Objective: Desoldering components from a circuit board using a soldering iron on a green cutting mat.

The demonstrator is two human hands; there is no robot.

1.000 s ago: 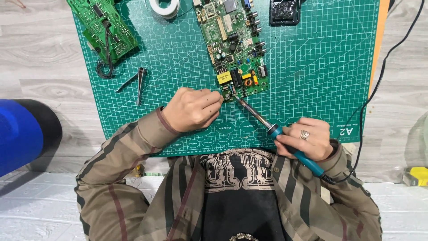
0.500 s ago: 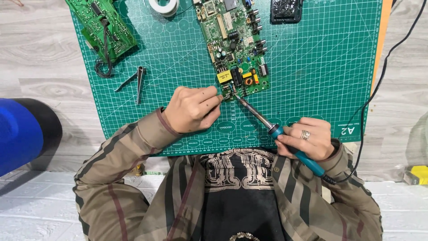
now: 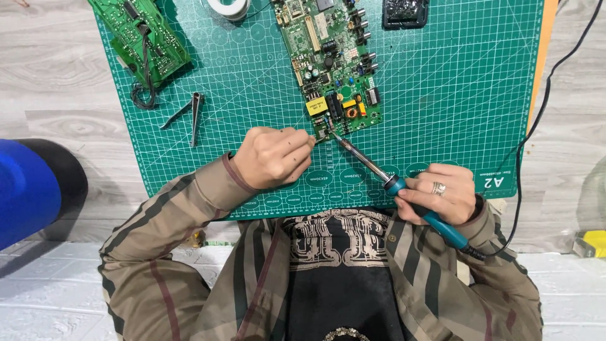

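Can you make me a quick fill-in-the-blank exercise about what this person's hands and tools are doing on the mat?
1. The right hand holds a soldering iron with a ____ handle.
2. The iron's tip meets the near corner of the circuit board, right by the fingertips of the ____ hand.
3. The board lies on a green ____ mat.
4. The tweezers lie on the mat to the ____ of the left hand.

Missing words: blue; left; cutting; left

Bright, even and diffuse from overhead, with only soft, short shadows under the hands (image 3: 278, 158) and beside the tweezers (image 3: 189, 113) on the cutting mat (image 3: 442, 95). Sharp across the middle, no glare or motion blur. Slightly bowed and softer toward the edges, as at the blue object (image 3: 25, 189) far left.
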